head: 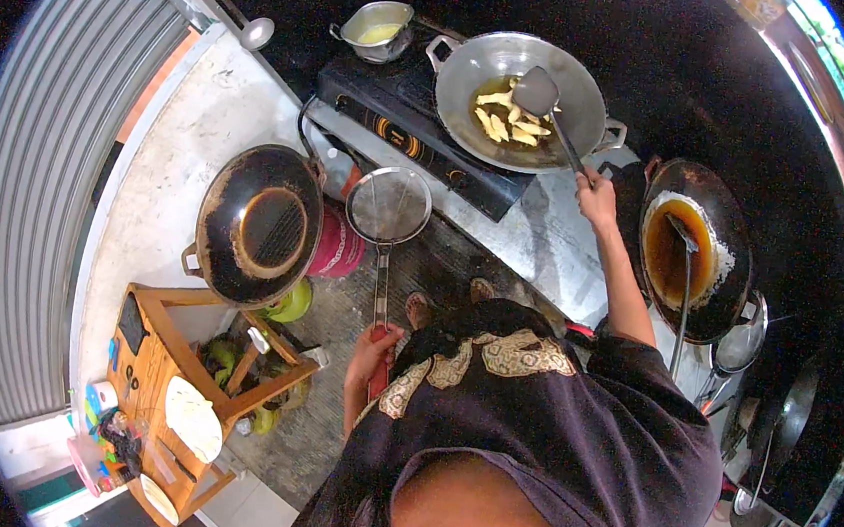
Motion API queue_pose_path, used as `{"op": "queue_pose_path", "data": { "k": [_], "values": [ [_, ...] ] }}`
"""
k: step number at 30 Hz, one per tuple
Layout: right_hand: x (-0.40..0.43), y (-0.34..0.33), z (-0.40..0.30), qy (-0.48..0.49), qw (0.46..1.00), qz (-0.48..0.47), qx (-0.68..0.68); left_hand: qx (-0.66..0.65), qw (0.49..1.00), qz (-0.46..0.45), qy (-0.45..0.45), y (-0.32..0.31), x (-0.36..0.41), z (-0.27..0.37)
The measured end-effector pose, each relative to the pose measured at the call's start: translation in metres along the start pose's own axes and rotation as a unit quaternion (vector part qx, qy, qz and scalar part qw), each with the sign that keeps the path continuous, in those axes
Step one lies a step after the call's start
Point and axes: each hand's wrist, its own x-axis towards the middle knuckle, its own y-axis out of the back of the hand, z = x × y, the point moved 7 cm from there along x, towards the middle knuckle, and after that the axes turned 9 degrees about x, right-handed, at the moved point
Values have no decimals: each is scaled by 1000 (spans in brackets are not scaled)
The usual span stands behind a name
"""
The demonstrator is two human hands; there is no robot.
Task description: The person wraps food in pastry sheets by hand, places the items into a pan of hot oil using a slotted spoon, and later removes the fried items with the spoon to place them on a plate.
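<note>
My right hand (pixel 595 198) grips the dark handle of a wok spatula (pixel 537 91), whose blade hovers over or rests in a large metal wok (pixel 574 73). Pale yellow strips of food (pixel 493 125) lie in oil at the wok's bottom. The wok sits on a black gas stove (pixel 418 139). Lower and to the left, my left hand (pixel 375 346) is closed around the red handle of a round wire-mesh skimmer (pixel 389 204). Its mesh is held flat above the floor, apart from the wok.
A dark wok with oil (pixel 216 253) stands at left. Another blackened wok (pixel 722 312) holds brown liquid and a ladle (pixel 685 286) at right. Behind the stove's left end is a small pot (pixel 374 33). A wooden table (pixel 159 346) carries plates (pixel 193 424) and a knife (pixel 179 460).
</note>
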Motion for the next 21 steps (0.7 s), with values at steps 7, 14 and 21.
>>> {"op": "queue_pose_path", "data": {
  "k": [7,14,21],
  "values": [
    [-13,-13,-42,104,991,27,-74,27,1000,-1,-1,3,6,7],
    [-8,-14,-20,75,995,17,-72,28,1000,-8,3,-4,1,26],
    [-3,-7,-14,29,997,7,-64,66,997,17,20,-2,0,28]
  ]
}}
